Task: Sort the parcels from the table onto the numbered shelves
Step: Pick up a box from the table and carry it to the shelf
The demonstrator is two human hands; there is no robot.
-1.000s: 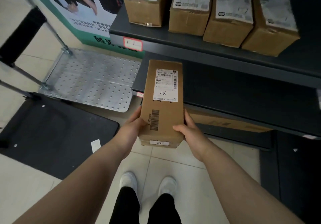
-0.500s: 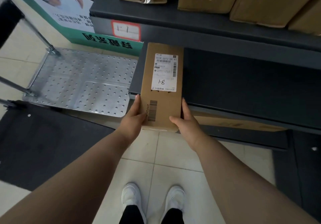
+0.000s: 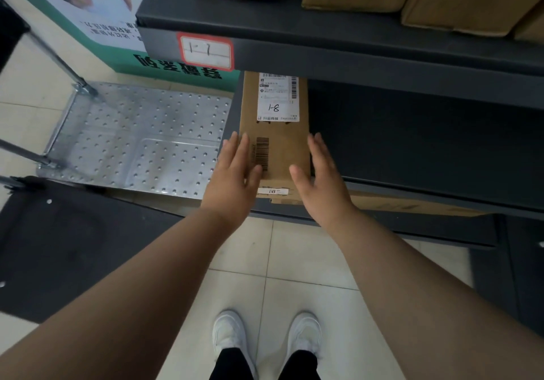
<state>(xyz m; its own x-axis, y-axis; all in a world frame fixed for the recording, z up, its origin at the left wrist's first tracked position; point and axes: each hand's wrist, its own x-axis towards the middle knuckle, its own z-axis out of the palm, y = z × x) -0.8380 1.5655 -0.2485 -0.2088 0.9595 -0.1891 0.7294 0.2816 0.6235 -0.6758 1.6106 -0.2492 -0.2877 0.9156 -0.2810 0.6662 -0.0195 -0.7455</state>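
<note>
While the parcel [image 3: 279,149] marked 8-1 lies lengthwise on the lower shelf [image 3: 412,149], its near end jutting past the edge, your left hand [image 3: 235,173] and right hand [image 3: 322,173] flank it, fingers straight, holding nothing. Placing looks nearly done; next, probably nudge it fully in.

You see a long brown cardboard parcel [image 3: 276,155] carrying a white paper shipping label [image 3: 278,96] printed with black barcodes and black handwriting. The dark grey metal shelf [image 3: 382,64] above it wears a white paper tag [image 3: 206,51] edged in red. The silver metal trolley deck [image 3: 141,138] is dotted with rows of small dimples. Your white shoes [image 3: 229,335] stand on pale beige floor tiles [image 3: 294,261].
</note>
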